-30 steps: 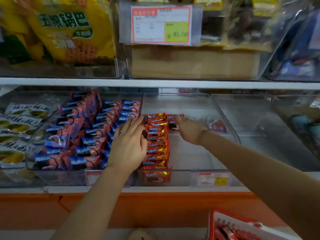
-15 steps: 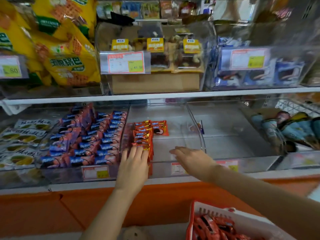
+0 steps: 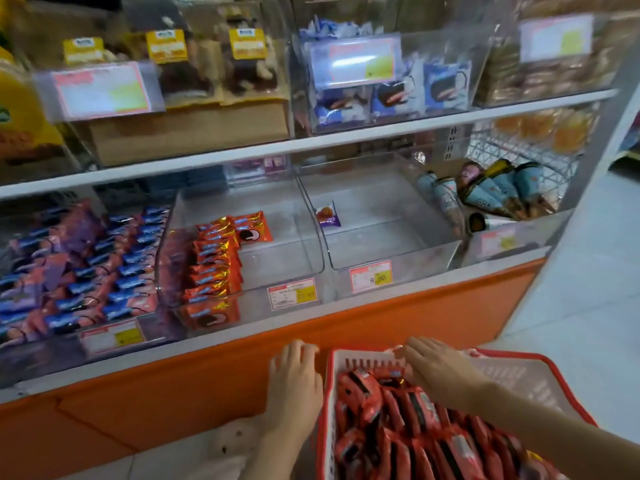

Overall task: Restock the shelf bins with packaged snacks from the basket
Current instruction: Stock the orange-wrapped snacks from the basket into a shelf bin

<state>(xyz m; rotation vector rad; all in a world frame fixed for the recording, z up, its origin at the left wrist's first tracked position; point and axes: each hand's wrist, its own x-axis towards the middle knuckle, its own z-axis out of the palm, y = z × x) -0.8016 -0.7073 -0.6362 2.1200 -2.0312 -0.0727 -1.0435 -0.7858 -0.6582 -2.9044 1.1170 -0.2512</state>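
Basket (image 3: 328, 393): packaged snacks (image 3: 408, 431) heaped inside, below the shelf. Middle bin (image 3: 280, 261): part-filled, room remaining. Hands: left hand (image 3: 294, 379) flat, empty, beside the rim; right hand (image 3: 440, 372) spread over the packs, likely reaching to pick.

Your basket (image 3: 360, 362) runs off the edge at 5 o'clock; price tag (image 3: 100, 90) at 11 o'clock blurred, text unreadable.

A red-rimmed white basket (image 3: 360, 362) sits just right of the left hand (image 3: 296, 382), heaped with red snack packets (image 3: 408, 431) lying under the right hand (image 3: 440, 372). Beyond both hands, a clear shelf bin (image 3: 277, 258) holds orange packets (image 3: 211, 268) standing in a row along its left wall, with one packet (image 3: 252, 230) flat at the back.
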